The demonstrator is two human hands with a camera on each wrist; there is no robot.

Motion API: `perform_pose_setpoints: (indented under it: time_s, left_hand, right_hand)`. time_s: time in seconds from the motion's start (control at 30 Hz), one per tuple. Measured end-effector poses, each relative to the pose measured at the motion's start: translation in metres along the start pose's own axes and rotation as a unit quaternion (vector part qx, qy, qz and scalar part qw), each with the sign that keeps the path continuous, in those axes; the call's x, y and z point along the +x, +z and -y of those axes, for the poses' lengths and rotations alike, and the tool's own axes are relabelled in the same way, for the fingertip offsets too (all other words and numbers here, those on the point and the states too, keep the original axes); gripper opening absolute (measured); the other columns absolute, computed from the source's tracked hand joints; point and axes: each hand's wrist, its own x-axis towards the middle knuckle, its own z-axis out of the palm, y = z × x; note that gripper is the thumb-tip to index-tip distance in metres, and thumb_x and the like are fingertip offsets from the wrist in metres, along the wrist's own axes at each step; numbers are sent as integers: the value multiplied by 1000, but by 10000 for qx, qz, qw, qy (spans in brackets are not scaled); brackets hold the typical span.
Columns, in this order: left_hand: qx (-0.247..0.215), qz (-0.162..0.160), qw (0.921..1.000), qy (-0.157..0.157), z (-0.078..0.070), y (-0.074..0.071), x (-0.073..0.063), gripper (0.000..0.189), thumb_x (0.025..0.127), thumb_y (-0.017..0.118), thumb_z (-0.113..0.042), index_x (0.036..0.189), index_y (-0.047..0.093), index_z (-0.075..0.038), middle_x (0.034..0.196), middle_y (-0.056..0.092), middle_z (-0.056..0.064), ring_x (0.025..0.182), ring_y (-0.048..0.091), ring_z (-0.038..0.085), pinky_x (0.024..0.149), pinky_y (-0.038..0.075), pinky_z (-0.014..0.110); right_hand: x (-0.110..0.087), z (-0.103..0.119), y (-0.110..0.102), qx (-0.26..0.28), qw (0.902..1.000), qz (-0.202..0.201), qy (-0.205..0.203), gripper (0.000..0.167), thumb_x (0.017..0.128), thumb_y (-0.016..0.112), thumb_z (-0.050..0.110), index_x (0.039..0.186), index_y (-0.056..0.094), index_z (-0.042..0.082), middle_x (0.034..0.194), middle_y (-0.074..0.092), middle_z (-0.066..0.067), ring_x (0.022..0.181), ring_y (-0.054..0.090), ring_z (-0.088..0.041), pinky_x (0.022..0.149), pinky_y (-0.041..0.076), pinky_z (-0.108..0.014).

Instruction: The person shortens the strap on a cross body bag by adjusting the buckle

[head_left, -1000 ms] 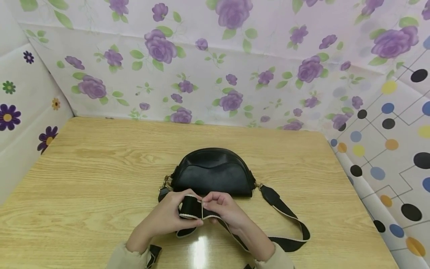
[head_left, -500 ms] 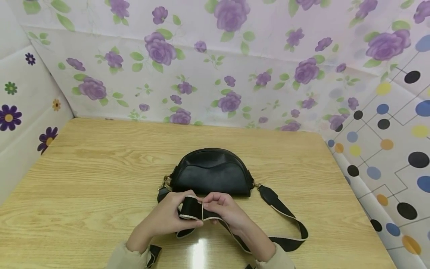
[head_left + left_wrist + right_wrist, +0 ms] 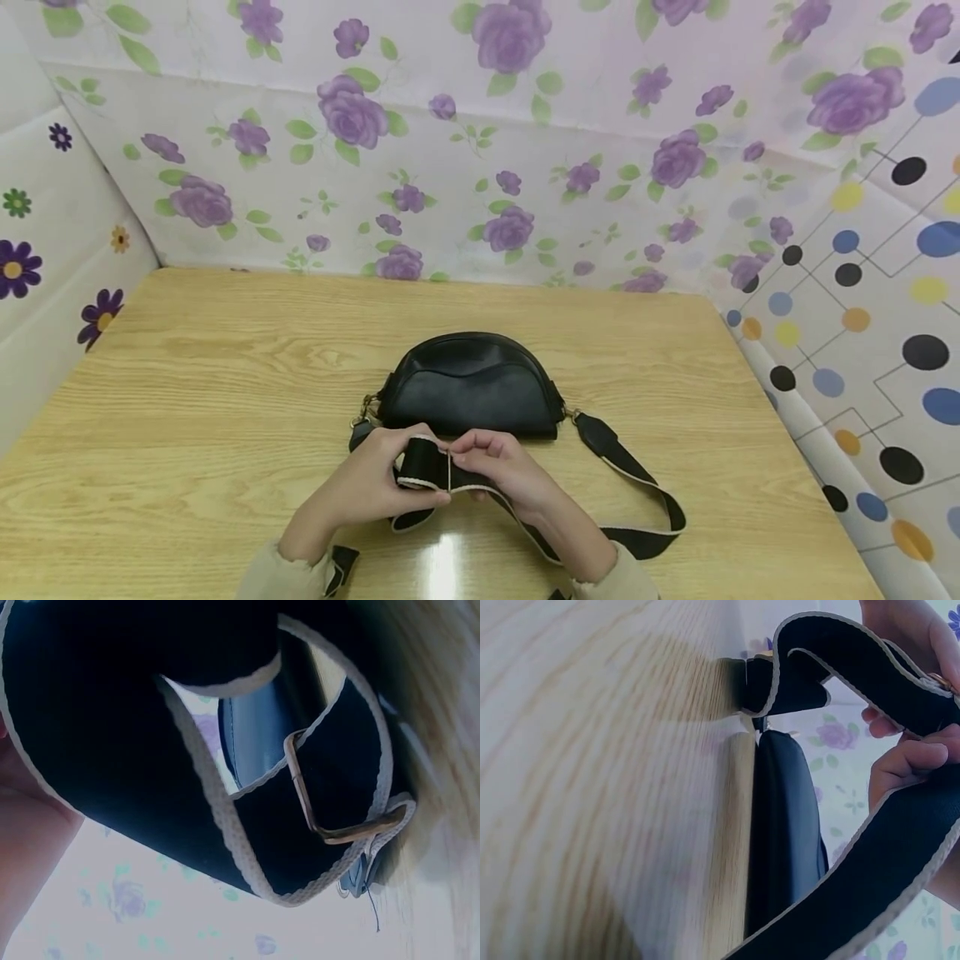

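Observation:
A black half-moon handbag (image 3: 468, 404) lies on the table with its black, white-edged strap (image 3: 641, 542) clipped at both ends. Just in front of the bag, my left hand (image 3: 371, 479) grips a folded loop of strap, thumb and fingers at either end of a thin gold slider buckle (image 3: 450, 473). My right hand (image 3: 506, 473) pinches the strap at the other side of this buckle. The left wrist view shows the wide strap loop (image 3: 112, 750) close up, with a gold metal frame (image 3: 352, 834) around the webbing. Part of the strap hides behind the hands.
The wooden table (image 3: 225, 375) extends around the bag. A floral sheet (image 3: 450, 167) stands behind it, with a dotted sheet (image 3: 810, 433) along the right side. A gold clip (image 3: 367, 408) joins strap and bag at the left.
The head view has turned slightly to the right. Both hands keep the same hold on the strap, and the bag lies as before.

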Motion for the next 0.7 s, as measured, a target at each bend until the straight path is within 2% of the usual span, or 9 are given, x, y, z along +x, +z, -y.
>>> perform_pose_setpoints:
  time_s: [0.13, 0.33, 0.6, 0.7]
  left_hand:
    - [71, 7, 10000, -30, 0, -1, -1, 30, 73, 75, -24, 96, 57, -17, 84, 60, -9, 66, 55, 4, 56, 46, 22]
    - [102, 73, 9999, -70, 1, -1, 0, 30, 74, 75, -26, 97, 57, -17, 85, 60, -9, 68, 56, 5, 58, 46, 23]
    - [89, 47, 9999, -97, 2, 0, -1, 31, 72, 76, -23, 95, 56, -17, 81, 60, -9, 65, 56, 4, 56, 46, 23]
    - [72, 63, 9999, -103, 2, 0, 0, 31, 72, 76, -23, 95, 56, -17, 81, 60, -9, 65, 56, 4, 56, 46, 23]
  right_hand:
    - [-1, -1, -2, 15, 10000, 40, -25, 9, 86, 55, 6, 93, 61, 5, 114, 58, -13, 67, 54, -6, 47, 36, -20]
    - [-2, -3, -5, 3, 10000, 60, -64, 11, 86, 55, 7, 95, 62, 5, 113, 59, -11, 69, 55, -6, 46, 36, -20]
    - [-2, -4, -10, -64, 9999, -89, 67, 13, 86, 56, 7, 96, 61, 0, 89, 63, -3, 63, 52, -7, 47, 38, -20]
    - [-3, -4, -10, -79, 9999, -92, 91, 17, 86, 56, 8, 98, 61, -3, 87, 63, -2, 61, 51, -7, 47, 38, -20]
